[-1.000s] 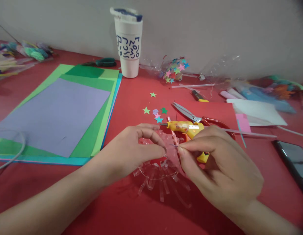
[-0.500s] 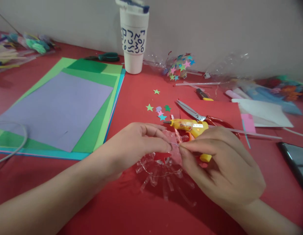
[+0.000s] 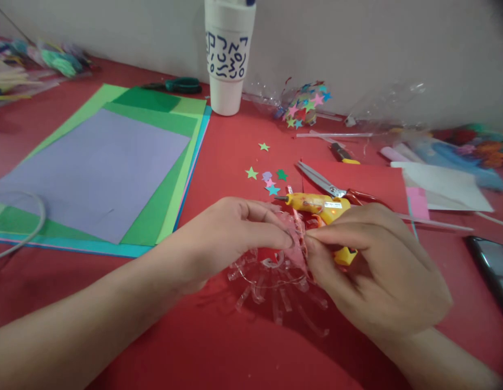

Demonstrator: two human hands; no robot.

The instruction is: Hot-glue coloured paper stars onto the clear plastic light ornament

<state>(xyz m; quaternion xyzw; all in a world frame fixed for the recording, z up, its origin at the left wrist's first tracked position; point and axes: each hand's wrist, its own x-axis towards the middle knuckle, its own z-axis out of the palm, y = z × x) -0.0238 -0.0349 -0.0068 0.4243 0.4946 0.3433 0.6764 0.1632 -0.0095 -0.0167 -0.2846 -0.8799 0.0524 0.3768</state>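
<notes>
My left hand [image 3: 231,238] and my right hand [image 3: 377,265] meet at the middle of the red table, both pinched on a clear plastic piece [image 3: 276,281] with a fringe of cut strips that fans out on the table below my fingers. The pinched upper part looks pinkish. A yellow glue gun [image 3: 316,205] lies just behind my right hand, its nozzle pointing left. Red-handled scissors [image 3: 328,187] lie behind the glue gun on a red sheet.
Stacked purple, green and blue paper sheets [image 3: 101,168] lie at the left. A white patterned cup [image 3: 227,59] stands at the back by the wall. Small paper stars [image 3: 268,176], a bag of stars [image 3: 304,105], green scissors [image 3: 178,85], a utility knife [image 3: 343,154] and a phone [image 3: 493,268] lie around.
My hands have pressed closer together on the clear plastic piece. The view has shifted slightly, so the table items sit higher and further right in the picture.
</notes>
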